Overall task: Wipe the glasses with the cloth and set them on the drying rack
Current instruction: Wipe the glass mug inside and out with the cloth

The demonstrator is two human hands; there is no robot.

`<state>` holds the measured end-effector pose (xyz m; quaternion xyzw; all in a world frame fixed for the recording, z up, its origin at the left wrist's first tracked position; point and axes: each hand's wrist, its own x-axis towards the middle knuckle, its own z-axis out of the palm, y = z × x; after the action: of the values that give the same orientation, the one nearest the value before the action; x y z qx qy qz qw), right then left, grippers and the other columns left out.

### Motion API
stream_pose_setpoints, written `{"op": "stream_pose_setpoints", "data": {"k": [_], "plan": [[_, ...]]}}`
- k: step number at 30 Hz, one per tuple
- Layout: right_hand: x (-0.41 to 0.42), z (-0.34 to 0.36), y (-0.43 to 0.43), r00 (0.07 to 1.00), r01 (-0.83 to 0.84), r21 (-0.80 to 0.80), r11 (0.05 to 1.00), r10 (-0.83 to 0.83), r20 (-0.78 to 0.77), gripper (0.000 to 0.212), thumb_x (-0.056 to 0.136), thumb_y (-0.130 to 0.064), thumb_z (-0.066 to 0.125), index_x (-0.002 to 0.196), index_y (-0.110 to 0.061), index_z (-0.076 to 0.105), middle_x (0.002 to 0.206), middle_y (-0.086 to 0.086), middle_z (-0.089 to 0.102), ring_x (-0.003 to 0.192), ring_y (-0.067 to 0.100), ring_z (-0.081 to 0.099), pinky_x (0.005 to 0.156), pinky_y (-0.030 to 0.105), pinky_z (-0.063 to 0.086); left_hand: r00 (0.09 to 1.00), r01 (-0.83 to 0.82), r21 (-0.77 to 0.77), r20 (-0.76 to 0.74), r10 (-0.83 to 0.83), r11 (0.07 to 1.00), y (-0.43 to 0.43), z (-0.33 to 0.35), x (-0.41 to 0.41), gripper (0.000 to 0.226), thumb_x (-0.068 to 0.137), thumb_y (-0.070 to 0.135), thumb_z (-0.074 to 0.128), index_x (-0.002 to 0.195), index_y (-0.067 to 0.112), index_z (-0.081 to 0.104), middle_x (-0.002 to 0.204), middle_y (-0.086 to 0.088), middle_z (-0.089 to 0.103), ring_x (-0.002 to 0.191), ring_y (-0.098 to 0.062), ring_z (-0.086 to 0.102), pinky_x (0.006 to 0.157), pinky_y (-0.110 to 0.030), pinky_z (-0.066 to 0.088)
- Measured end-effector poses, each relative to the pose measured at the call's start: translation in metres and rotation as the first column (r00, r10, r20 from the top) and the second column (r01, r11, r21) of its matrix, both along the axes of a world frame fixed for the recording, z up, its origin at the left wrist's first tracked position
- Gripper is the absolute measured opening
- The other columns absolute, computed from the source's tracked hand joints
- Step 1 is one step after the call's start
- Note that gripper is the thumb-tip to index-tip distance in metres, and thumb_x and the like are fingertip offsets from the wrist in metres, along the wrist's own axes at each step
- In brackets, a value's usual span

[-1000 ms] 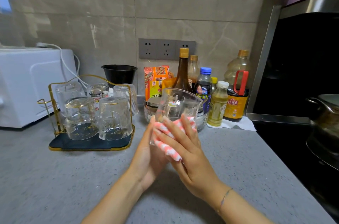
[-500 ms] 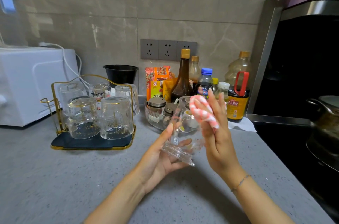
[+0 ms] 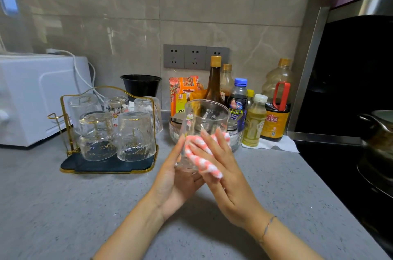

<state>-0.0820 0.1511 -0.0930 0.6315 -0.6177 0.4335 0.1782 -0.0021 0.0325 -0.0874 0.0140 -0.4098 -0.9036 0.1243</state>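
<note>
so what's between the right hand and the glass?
The pink-and-white cloth: in the head view, the right hand presses it flat against the glass, which the left hand holds from the other side.

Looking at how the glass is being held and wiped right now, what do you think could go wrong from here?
1. The glass rests mainly in the left hand while the right hand rubs the cloth on it; it might slip onto the counter.
2. Bottles stand close behind, so a wide wiping stroke could knock one.
3. The drying rack looks crowded, so placing this glass may clink others.
</note>
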Motion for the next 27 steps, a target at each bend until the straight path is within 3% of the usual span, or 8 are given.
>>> {"op": "stream_pose_setpoints", "data": {"k": [4,7,11,15,19,22,25,27], "plan": [[-0.008,0.0,0.004,0.996,0.054,-0.012,0.998,-0.055,-0.068,0.043,0.102,-0.029,0.03,0.142,-0.019,0.042,0.158,-0.014,0.018,0.149,0.02,0.007,0.12,0.031,0.005,0.999,0.048,-0.057,0.027,-0.047,0.997,0.003,0.0,-0.002,0.059,0.075,0.057,0.057,0.108,0.013,0.074,0.098,-0.015,0.07,0.079,-0.021,0.068,0.081,-0.036,0.056],[-0.012,0.001,0.005,0.986,0.059,0.028,0.998,-0.054,-0.156,0.043,0.101,-0.024,0.034,0.143,-0.019,0.042,0.158,-0.01,0.021,0.148,0.02,0.008,0.12,0.035,0.007,0.996,0.06,-0.088,0.069,-0.054,0.994,0.001,-0.003,-0.001,0.063,0.078,0.064,0.051,0.11,0.014,0.072,0.09,-0.014,0.07,0.077,-0.022,0.068,0.081,-0.042,0.053],[-0.016,0.006,0.006,0.977,0.074,0.022,0.997,-0.068,-0.203,0.044,0.103,-0.028,0.028,0.144,-0.017,0.039,0.156,-0.005,0.027,0.148,0.02,0.012,0.12,0.037,0.01,0.994,0.05,-0.098,0.102,-0.04,0.994,0.001,-0.004,-0.002,0.058,0.067,0.064,0.06,0.096,0.017,0.076,0.09,-0.013,0.069,0.08,-0.023,0.065,0.081,-0.041,0.051],[-0.019,0.015,0.01,0.992,0.077,-0.066,0.995,-0.083,-0.098,0.046,0.104,-0.034,0.024,0.145,-0.016,0.035,0.155,-0.006,0.028,0.147,0.021,0.015,0.12,0.034,0.008,0.983,0.1,-0.083,0.161,-0.085,0.992,0.002,-0.005,-0.001,0.054,0.076,0.063,0.062,0.093,0.014,0.075,0.096,-0.014,0.068,0.083,-0.027,0.065,0.083,-0.042,0.051],[-0.025,0.017,0.013,0.994,0.106,-0.103,0.989,-0.102,0.042,0.046,0.103,-0.043,0.022,0.148,-0.036,0.023,0.156,-0.015,0.025,0.148,0.015,0.012,0.12,0.031,0.004,0.978,0.12,-0.056,0.176,-0.109,0.991,0.006,-0.007,-0.001,0.054,0.076,0.061,0.061,0.1,0.015,0.076,0.106,-0.017,0.068,0.088,-0.033,0.067,0.087,-0.045,0.054],[-0.021,0.015,0.01,0.987,0.092,-0.109,0.99,-0.077,0.139,0.048,0.101,-0.047,0.024,0.148,-0.038,0.023,0.155,-0.022,0.021,0.148,0.01,0.009,0.119,0.025,0.005,0.985,0.083,-0.061,0.159,-0.072,0.995,0.006,-0.007,-0.001,0.059,0.072,0.061,0.069,0.108,0.014,0.074,0.103,-0.018,0.069,0.088,-0.034,0.067,0.08,-0.045,0.058],[-0.01,0.012,0.008,0.981,0.011,-0.111,0.994,0.011,0.193,0.047,0.1,-0.046,0.027,0.147,-0.044,0.019,0.156,-0.024,0.017,0.148,0.009,0.007,0.118,0.022,0.007,0.993,0.015,-0.093,0.12,-0.004,0.996,0.005,-0.007,-0.002,0.059,0.08,0.06,0.056,0.114,0.014,0.07,0.107,-0.016,0.068,0.089,-0.03,0.067,0.079,-0.045,0.057],[-0.002,0.009,0.006,0.989,-0.034,-0.069,0.997,0.043,0.143,0.047,0.101,-0.041,0.028,0.146,-0.05,0.017,0.156,-0.025,0.014,0.148,0.009,0.005,0.118,0.023,0.006,0.995,-0.026,-0.099,0.091,0.035,0.995,0.003,-0.006,-0.003,0.061,0.08,0.062,0.05,0.11,0.013,0.072,0.107,-0.014,0.069,0.086,-0.025,0.068,0.078,-0.04,0.057]]}}
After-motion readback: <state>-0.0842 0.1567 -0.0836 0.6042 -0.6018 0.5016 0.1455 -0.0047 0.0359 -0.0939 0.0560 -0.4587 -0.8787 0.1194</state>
